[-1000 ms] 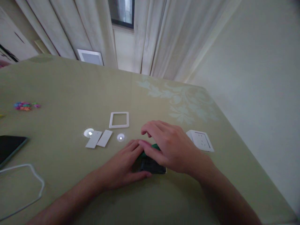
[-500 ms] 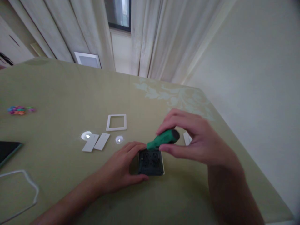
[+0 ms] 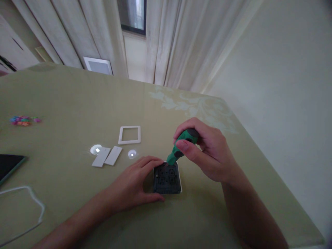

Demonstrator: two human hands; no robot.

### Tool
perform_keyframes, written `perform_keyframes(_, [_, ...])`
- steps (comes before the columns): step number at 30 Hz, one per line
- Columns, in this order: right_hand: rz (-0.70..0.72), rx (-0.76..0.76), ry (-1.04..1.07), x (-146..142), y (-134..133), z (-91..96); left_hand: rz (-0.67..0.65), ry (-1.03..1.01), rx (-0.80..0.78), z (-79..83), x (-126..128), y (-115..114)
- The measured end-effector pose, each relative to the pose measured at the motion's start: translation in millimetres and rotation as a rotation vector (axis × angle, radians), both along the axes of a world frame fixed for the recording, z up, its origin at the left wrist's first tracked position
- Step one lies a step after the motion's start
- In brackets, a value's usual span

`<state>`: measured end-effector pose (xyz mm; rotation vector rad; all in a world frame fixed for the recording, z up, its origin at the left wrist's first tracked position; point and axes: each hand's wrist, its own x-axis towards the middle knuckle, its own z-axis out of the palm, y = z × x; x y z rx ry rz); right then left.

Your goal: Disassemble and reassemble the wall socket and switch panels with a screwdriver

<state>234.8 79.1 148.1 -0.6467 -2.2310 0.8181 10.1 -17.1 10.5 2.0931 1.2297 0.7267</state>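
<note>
A square wall switch [image 3: 167,181] with a dark inner face and a white edge lies on the table. My left hand [image 3: 135,185] grips its left side, fingers at the far edge and thumb at the near one. Above it, my right hand [image 3: 207,148] is closed around the green and black handle of a screwdriver [image 3: 181,147]. The handle leans to the right, its lower end over the switch's far edge. I cannot make out the shaft and tip.
A white frame [image 3: 129,142] and two white switch plates [image 3: 113,155] lie beyond my left hand. To the left are a dark flat device [image 3: 10,167], a white cable [image 3: 35,199] and a small colourful pile [image 3: 22,120]. A wall [image 3: 293,103] borders the table's right side.
The screwdriver has become more upright as my right hand turned, and its thumb now lies along the handle. A white piece seen before at the right is now hidden behind that hand.
</note>
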Motion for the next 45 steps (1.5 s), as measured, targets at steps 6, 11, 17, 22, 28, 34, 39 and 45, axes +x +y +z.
perform_keyframes(6, [0.017, -0.005, -0.043, -2, 0, -4.4, -0.004, -0.014, 0.013, -0.5, 1, -1])
perform_keyframes(11, [0.016, 0.013, -0.050, -5, -1, -5.8, -0.015, -0.016, 0.008, -2.3, 0, -2])
perform_keyframes(17, [0.053, 0.034, -0.053, -6, -6, -5.0, -0.030, -0.020, -0.028, 3.5, 2, -1])
perform_keyframes(22, [-0.086, 0.153, -0.060, -13, -11, -9.3, -0.039, -0.023, -0.018, 3.1, 1, -2])
perform_keyframes(28, [-0.143, 0.239, -0.056, -20, -13, -13.2, -0.049, -0.015, -0.009, 0.7, 0, -1])
perform_keyframes(34, [0.122, 0.122, -0.069, -11, -16, -1.3, -0.061, -0.047, -0.010, 6.8, 1, 1])
perform_keyframes(39, [0.121, 0.161, -0.099, -9, -18, -2.2, -0.057, -0.004, -0.034, 10.4, 0, 0])
perform_keyframes(45, [0.095, 0.258, -0.137, -7, -25, 3.7, -0.038, -0.005, 0.000, 5.6, 1, -1])
